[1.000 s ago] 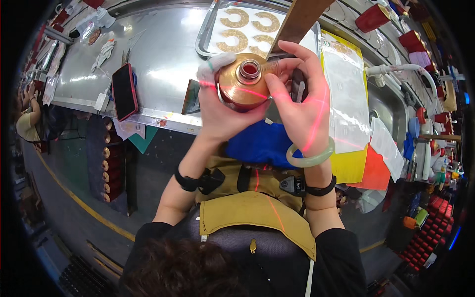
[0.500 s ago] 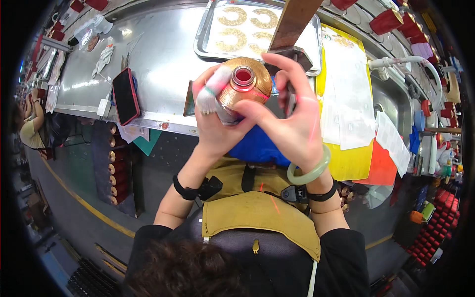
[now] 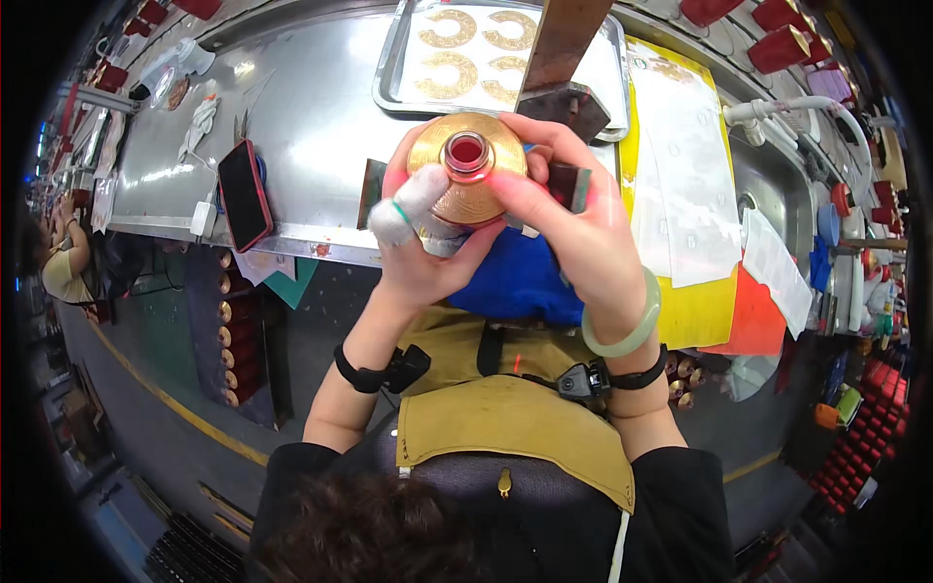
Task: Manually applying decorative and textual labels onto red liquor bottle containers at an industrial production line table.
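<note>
A round, gold-coloured bottle (image 3: 457,202) is held up in both hands above the near edge of the metal bench. Its open metal-rimmed neck faces upward and looks red inside. My left hand (image 3: 425,275) cups the bottle's left and near side, with white wrapping (image 3: 394,222) and a green band on its fingers. My right hand (image 3: 578,230) grips the other side, its thumb pressing on the gold shoulder near the neck. A pale green bangle (image 3: 627,335) circles my right wrist. The bottle's underside is hidden.
Beyond the bottle lies a metal tray (image 3: 385,85) with gold C-shaped pieces. An upright brown board (image 3: 567,44) stands beside it. A phone (image 3: 245,196) rests at left on the bench (image 3: 301,126). White sheets (image 3: 688,194) cover yellow material at right, near a sink (image 3: 777,185).
The bottle has tipped and shifted slightly left. My right hand's raised fingers have closed in around its far side. My wrapped left fingers have moved and now show sharply.
</note>
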The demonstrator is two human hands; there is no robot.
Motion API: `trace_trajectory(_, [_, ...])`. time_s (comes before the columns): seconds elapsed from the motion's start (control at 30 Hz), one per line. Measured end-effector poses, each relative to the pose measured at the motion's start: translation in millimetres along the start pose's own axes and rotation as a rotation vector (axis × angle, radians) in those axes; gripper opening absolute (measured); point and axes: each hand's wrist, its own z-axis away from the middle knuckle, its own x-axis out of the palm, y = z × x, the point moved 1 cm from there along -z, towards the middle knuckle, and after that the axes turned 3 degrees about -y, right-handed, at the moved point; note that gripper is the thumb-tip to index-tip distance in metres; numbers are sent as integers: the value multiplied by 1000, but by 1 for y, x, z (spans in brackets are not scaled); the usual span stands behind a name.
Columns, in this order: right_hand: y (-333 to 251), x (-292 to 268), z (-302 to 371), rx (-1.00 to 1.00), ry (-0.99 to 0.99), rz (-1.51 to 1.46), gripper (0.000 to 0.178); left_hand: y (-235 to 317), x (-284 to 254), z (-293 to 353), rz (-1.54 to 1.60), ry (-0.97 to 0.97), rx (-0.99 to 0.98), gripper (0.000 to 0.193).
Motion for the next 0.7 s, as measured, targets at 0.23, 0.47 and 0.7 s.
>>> trace_trajectory(0.23, [-2, 3, -1, -76, 55, 55, 40, 17, 0, -10, 576, 28, -304, 72])
trace_trajectory(0.47, [-3, 2, 0, -67, 47, 9, 33, 27, 1, -19, 716, 91, -525, 62])
trace_trajectory(0.7, [-1, 2, 0, -69, 57, 5, 33, 25, 4, -20, 718, 88, -513, 64])
